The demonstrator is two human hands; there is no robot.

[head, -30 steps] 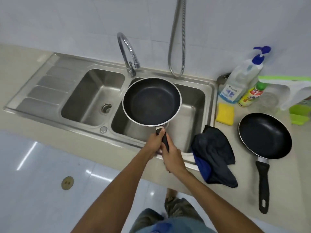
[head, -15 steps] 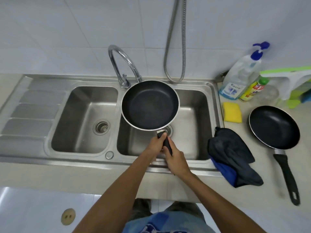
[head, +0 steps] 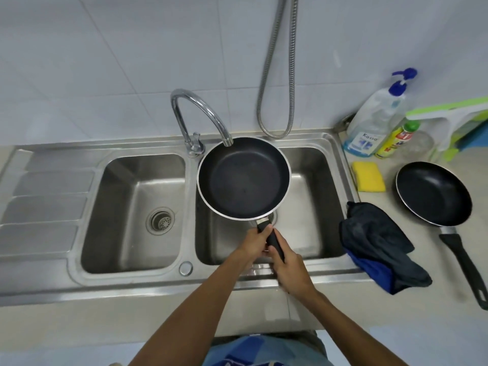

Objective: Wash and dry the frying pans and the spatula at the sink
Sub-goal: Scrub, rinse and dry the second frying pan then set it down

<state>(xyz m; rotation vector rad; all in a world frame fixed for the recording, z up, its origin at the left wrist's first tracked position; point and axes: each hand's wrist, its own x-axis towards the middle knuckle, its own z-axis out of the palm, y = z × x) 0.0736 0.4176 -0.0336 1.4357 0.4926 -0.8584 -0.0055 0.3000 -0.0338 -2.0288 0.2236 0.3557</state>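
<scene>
Left grip (head: 253,242), right grip (head: 291,270) round handle (head: 272,239)

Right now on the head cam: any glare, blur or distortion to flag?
Head view: wide-angle bend curves the sink rim and stretches the second pan at the right edge; bright glare on the faucet and the right basin floor; held pan interior reads flat black, little detail; right hand slightly smeared at the wrist, left hand sharp; bottle label legible.
</scene>
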